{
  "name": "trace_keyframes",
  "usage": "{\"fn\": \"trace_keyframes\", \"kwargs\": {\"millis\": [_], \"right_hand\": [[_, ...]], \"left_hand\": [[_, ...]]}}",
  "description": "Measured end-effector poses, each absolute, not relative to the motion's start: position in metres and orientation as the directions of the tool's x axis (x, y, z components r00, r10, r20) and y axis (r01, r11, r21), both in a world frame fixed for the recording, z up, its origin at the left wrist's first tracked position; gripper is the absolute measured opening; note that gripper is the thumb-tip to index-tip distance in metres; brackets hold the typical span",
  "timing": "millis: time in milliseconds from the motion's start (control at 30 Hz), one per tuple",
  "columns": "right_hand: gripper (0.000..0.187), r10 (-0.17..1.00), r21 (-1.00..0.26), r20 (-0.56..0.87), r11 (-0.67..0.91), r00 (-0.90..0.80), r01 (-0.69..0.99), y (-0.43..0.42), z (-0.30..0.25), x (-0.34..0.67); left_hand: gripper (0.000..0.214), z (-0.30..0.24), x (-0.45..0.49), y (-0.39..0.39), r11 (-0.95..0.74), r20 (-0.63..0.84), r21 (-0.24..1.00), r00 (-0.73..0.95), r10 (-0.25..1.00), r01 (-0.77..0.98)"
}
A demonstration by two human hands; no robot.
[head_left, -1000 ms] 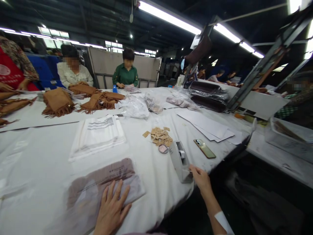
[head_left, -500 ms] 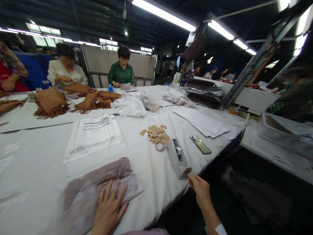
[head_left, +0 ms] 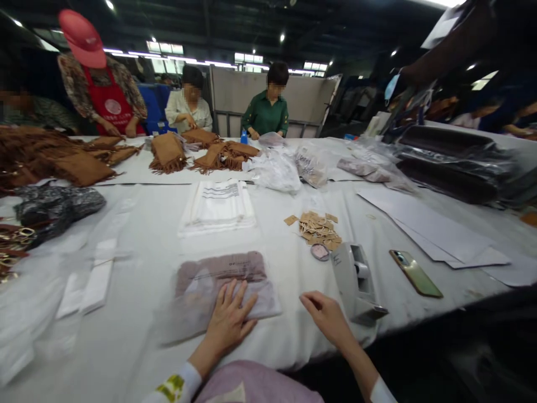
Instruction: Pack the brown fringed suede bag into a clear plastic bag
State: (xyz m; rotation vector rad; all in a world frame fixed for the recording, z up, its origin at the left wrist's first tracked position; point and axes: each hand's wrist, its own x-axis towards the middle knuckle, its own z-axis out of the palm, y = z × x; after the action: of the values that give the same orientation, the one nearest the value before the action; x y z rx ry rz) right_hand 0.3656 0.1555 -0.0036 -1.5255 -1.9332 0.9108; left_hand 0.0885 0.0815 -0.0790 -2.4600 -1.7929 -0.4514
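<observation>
My left hand (head_left: 230,316) lies flat, fingers spread, on a clear plastic bag (head_left: 268,291) with a folded mauve-brown item (head_left: 247,263) inside. To its right my right hand (head_left: 325,314) is raised over the white table cover, thumb and forefinger pinched together. Whatever is between those fingertips is too small to make out. Just right of that hand stands a grey tape dispenser (head_left: 350,280) with a roll of tape in it. Beyond it are a small round dish (head_left: 320,252) with something pink and a heap of brown cardboard tags (head_left: 319,228) with white strings.
A stack of printed clear bags (head_left: 220,207) lies beyond the packed bag. A phone (head_left: 415,273) and white sheets (head_left: 436,229) are at right. Brown fringed pieces (head_left: 168,151) and crumpled plastic (head_left: 277,168) line the far side, where co-workers (head_left: 268,106) work. White strips (head_left: 98,280) lie left.
My right hand has moved left from the tape dispenser's cutting edge toward the bag, fingers still pinched. My left hand stays flat on the bag. The view has turned left.
</observation>
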Motion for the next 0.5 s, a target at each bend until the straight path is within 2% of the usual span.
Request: {"fn": "trace_keyframes", "kwargs": {"millis": [100,200,267,333,500], "right_hand": [[0.028,0.795,-0.659,0.000,0.455,-0.606,0.598,0.181,0.022,0.321],[0.026,0.560,-0.477,-0.094,0.700,-0.823,0.531,0.206,0.036,0.290],[0.025,0.456,-0.326,-0.195,0.805,-0.868,0.496,0.221,0.038,0.272],[0.020,0.415,-0.228,-0.262,0.850,-0.871,0.474,0.232,0.035,0.256],[0.011,0.393,-0.134,-0.323,0.881,-0.861,0.453,0.243,0.012,0.220]], "left_hand": [[0.062,-0.077,0.089,0.081,-0.324,0.273,0.146,0.277,0.921,0.935],[0.061,-0.077,0.087,0.081,-0.331,0.281,0.178,0.275,0.919,0.927],[0.060,-0.078,0.086,0.081,-0.336,0.286,0.199,0.273,0.918,0.921],[0.059,-0.079,0.085,0.082,-0.336,0.291,0.217,0.268,0.918,0.916],[0.057,-0.079,0.083,0.082,-0.340,0.306,0.253,0.259,0.916,0.906]]}}
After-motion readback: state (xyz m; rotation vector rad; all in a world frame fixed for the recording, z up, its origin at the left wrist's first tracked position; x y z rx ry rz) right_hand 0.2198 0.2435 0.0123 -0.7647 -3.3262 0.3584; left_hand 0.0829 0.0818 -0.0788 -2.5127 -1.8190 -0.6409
